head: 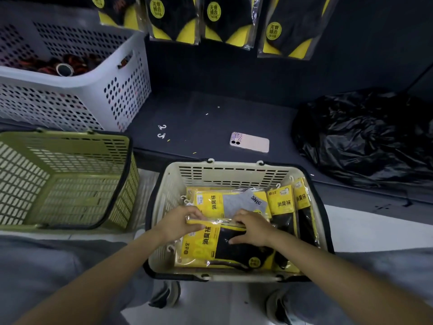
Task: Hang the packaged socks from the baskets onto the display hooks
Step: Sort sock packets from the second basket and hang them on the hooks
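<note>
A cream shopping basket (225,171) on the floor in front of me holds several yellow-and-black sock packs. Both my hands are inside it. My left hand (180,222) pinches the upper left edge of the top sock pack (203,245), thumb on top. My right hand (254,227) lies on the black part of the same pack with its fingers curled over the pack's top edge. A grey-sock pack (236,202) lies behind it, and more packs (281,202) stand along the right wall. Hung sock packs (173,18) dangle from the display above.
An olive basket (70,181) with nothing visible inside sits to the left. A white perforated crate (77,90) with dark items stands on the dark shelf (210,118) behind. On the shelf lie a phone (249,142), small white hooks (162,131) and a black plastic bag (365,134).
</note>
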`<state>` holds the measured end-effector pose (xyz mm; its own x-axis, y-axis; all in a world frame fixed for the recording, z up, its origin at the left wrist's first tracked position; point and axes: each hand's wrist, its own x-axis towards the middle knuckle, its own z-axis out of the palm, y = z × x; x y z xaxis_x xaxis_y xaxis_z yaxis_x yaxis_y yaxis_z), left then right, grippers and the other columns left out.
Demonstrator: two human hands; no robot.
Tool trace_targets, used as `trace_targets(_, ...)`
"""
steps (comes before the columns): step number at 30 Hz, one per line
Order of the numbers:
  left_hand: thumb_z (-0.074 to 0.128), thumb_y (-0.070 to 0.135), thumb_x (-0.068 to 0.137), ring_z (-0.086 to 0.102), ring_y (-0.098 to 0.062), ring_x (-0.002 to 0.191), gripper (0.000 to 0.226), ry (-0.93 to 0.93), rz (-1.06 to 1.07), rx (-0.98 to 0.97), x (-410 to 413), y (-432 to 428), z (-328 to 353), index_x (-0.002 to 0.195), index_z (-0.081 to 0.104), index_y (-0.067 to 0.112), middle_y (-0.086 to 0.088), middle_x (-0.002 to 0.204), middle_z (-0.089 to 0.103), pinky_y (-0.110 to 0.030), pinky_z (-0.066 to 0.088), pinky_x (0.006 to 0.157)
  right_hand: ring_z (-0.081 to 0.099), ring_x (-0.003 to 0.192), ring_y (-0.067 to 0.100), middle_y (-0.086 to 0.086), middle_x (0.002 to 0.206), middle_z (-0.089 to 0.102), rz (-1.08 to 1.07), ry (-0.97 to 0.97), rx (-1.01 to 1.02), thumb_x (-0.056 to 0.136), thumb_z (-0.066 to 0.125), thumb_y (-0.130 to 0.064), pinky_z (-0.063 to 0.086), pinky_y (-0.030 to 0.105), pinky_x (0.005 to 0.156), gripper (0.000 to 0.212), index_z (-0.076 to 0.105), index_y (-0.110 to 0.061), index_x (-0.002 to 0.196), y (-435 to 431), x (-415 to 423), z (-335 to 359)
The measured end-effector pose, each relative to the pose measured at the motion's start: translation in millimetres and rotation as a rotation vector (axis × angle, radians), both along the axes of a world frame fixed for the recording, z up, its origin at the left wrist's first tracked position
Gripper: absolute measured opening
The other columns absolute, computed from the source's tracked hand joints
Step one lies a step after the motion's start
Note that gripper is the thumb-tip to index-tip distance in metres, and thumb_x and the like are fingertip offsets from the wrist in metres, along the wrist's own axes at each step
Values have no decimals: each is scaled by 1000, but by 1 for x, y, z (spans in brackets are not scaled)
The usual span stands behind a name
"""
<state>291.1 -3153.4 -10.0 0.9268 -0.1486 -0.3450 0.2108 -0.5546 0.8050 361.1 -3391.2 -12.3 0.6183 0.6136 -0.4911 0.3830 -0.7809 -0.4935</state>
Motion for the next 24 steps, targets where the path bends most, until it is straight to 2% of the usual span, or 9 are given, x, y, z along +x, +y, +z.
trace_targets(3, 75, 20, 79, 57, -12, 109, 26, -14, 105, -79, 4, -5, 5, 100, 62, 28, 8, 109, 63, -35, 54, 88, 45, 87, 9, -12, 92, 45, -20, 12, 40, 78, 75, -42, 33, 26, 71, 26, 54, -31, 89, -2, 4, 4)
trace_targets(5, 76, 27, 76, 47, -10, 119, 53, -80, 266, -71, 10, -3, 11, 124, 53, 24, 8, 126, 52, -32, 45, 100, 45, 80, 9, -14, 81, 44, -113, 52, 116, 79, 76, -36, 34, 25, 65, 30, 46, -33, 74, -3, 9, 10)
trace_targets(8, 78, 37, 73, 32, -9, 129, 88, -200, 599, -95, 25, 0, 31, 144, 28, 20, 5, 142, 34, -28, 28, 107, 58, 86, 17, -2, 92, 64, -357, 51, 327, 80, 75, -30, 48, 28, 72, 16, 66, -20, 88, -6, 29, 31)
trace_targets(12, 72, 55, 66, 40, -22, 132, 109, 67, 662, -434, 42, -9, 53, 149, 11, 20, -6, 150, 32, -35, 31, 109, 71, 89, 17, -3, 94, 75, -597, 182, 731, 82, 74, -20, 57, 22, 69, 18, 70, -20, 99, -1, 47, 60)
trace_targets(14, 69, 53, 67, 57, -22, 118, 96, 113, 555, -590, 50, -21, 62, 144, 29, 14, -7, 137, 53, -43, 40, 107, 71, 89, 13, -3, 95, 75, -609, 176, 852, 82, 74, -16, 56, 22, 70, 18, 67, -22, 98, 8, 50, 67)
trace_targets(17, 67, 22, 85, 64, -14, 108, 48, -188, 513, -608, 65, -36, 74, 128, 47, 12, -2, 120, 65, -32, 52, 95, 64, 98, 18, 9, 108, 65, -569, 31, 903, 81, 75, -15, 55, 27, 80, 36, 48, -16, 106, 19, 54, 74)
trace_targets(19, 64, 10, 87, 62, -6, 110, 43, -350, 432, -571, 73, -37, 79, 125, 47, 18, 2, 119, 64, -23, 51, 93, 60, 104, 9, 4, 115, 60, -530, -62, 876, 82, 74, -13, 50, 20, 89, 48, 39, -20, 114, 19, 57, 76)
trace_targets(21, 65, 16, 88, 59, -3, 113, 43, -414, 308, -470, 77, -40, 79, 122, 45, 34, 11, 121, 61, -22, 49, 94, 54, 105, -7, -12, 116, 57, -525, -130, 795, 83, 73, -15, 45, 10, 91, 53, 39, -24, 123, 16, 58, 73)
trace_targets(24, 58, 27, 92, 54, -6, 120, 43, -380, 219, -282, 74, -47, 53, 132, 42, 27, 8, 127, 58, -32, 45, 101, 55, 110, 6, -9, 114, 59, -562, -118, 678, 87, 69, -18, 42, 18, 90, 44, 48, -14, 125, 5, 55, 56)
